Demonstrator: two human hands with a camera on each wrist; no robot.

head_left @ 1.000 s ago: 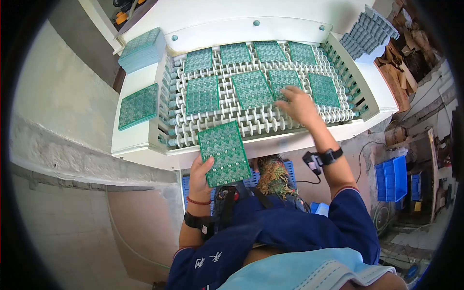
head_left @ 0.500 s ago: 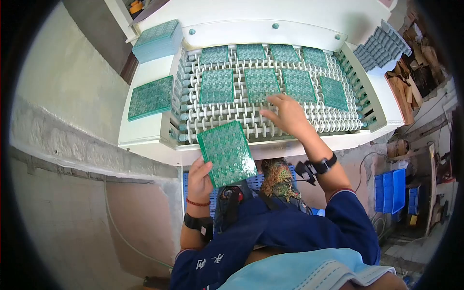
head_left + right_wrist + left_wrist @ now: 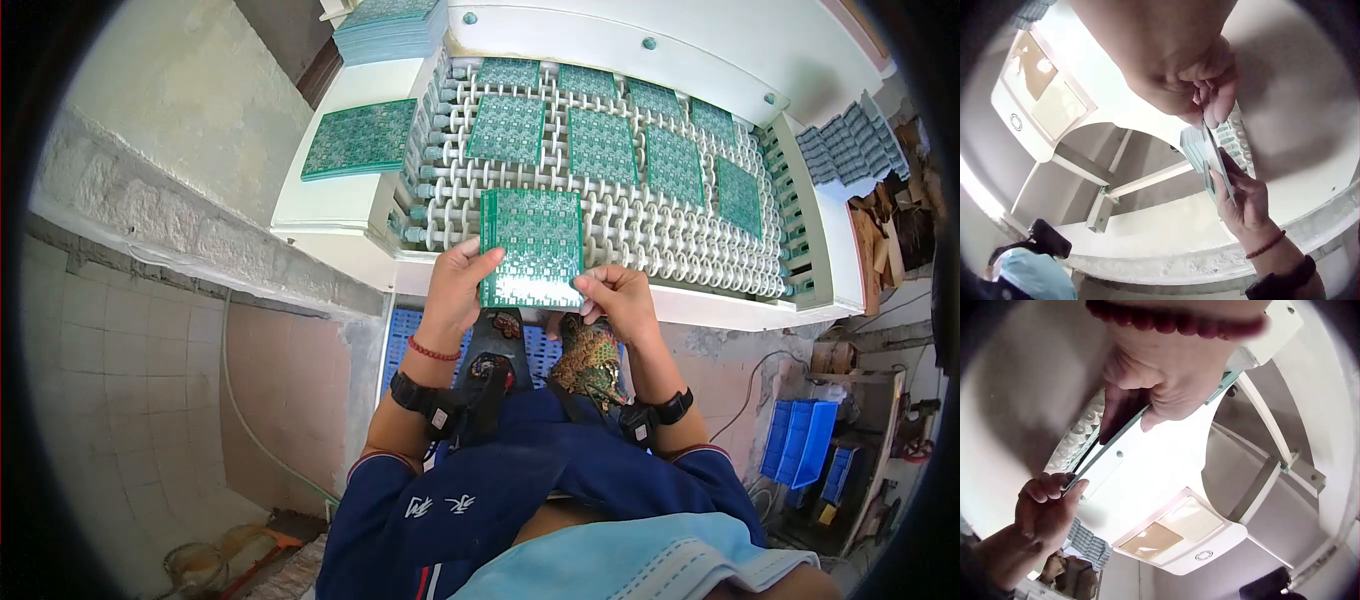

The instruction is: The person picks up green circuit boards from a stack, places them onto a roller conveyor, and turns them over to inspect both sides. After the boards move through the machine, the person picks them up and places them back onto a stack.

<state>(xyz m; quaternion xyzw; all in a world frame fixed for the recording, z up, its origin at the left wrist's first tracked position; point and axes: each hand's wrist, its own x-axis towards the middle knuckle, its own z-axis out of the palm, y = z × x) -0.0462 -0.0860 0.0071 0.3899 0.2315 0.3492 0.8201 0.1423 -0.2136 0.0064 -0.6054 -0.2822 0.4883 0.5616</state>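
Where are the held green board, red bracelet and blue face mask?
Held green board (image 3: pixel 530 240): head view, middle of its face.
Red bracelet (image 3: pixel 1187 325): left wrist view, middle beads.
Blue face mask (image 3: pixel 1035 275): right wrist view, middle of its front.

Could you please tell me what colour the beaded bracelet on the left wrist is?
The bracelet is dark red, seen best in the left wrist view.

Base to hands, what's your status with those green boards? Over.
Left hand and right hand gripping opposite edges of held green boards. More boards lying on white rollers beyond. Nothing seen blocking either hand.
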